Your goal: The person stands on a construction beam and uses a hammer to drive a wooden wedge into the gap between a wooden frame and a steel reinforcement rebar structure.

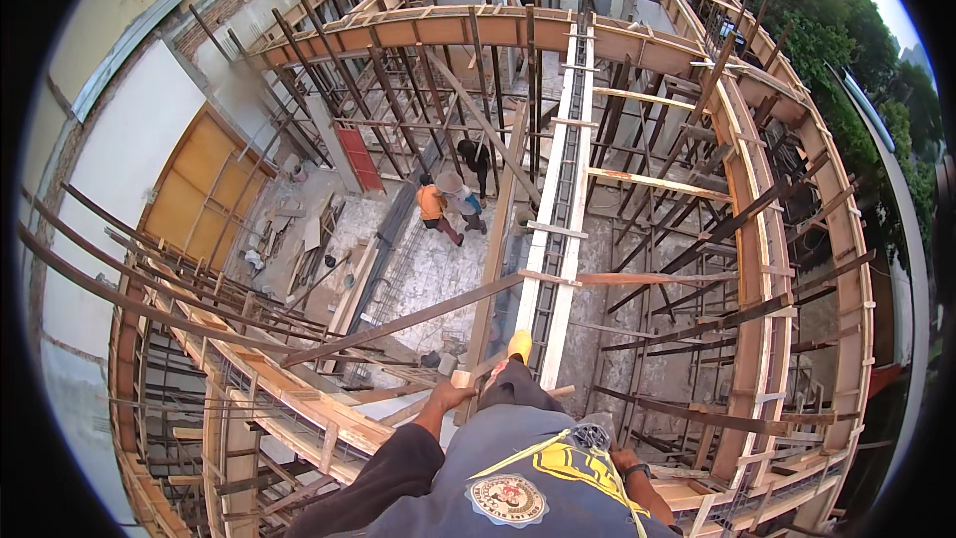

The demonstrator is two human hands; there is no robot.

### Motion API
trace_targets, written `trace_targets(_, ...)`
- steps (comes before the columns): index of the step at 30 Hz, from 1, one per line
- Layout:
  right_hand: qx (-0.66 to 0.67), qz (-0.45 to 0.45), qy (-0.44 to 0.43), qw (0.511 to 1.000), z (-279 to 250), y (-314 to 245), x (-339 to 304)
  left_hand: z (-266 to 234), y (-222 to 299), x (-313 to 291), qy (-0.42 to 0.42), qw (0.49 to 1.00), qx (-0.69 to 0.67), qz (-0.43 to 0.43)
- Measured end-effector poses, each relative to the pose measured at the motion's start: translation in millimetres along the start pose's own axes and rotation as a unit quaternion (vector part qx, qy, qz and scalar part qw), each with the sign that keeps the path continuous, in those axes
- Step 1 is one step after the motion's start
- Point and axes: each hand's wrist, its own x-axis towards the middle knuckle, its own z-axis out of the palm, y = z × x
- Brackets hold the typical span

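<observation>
Right hand [625,459]: at the near right, close by the body; whether its fingers are apart, together or round anything, I cannot tell.
Left hand [450,403]: at the near left, fingers bent against a wood block [461,379]; whether they are clamped on it, I cannot tell.
Block: just left of the person's leg, at the near end of the form [535,254].
Boot [520,344]: yellow, at the form's near left edge.
Form: two pale boards running from near to far, with a steel cage [565,174] between them and short ties [557,229] across the top.
Done: boards up, cage inside, several ties on – this run looks largely built.
Left: the steel shows bare, with no concrete seen over it, so filling seems still to do; whether the near end is fully fixed, I cannot tell.
Right side: more curved forms [747,269] on props.
Floor [413,284]: far below, left of the form – a worker in orange [431,204] stands there beside others.
Far beam [398,28]: brown formwork crossing at the form's far end.
</observation>
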Motion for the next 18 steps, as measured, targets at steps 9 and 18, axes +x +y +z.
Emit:
trace_targets(9, 0.001, -0.033, -0.033, 0.999, 33.5, 49.0, -20.9, 23.6, -20.6, -18.6, 0.0, 0.997, -0.07, -0.013)
trace_targets(18, 0.002, -0.013, -0.026, 1.0, 37.9, 53.6, -22.1, 25.1, 3.2, -41.8, 0.006, 0.991, -0.134, -0.022)
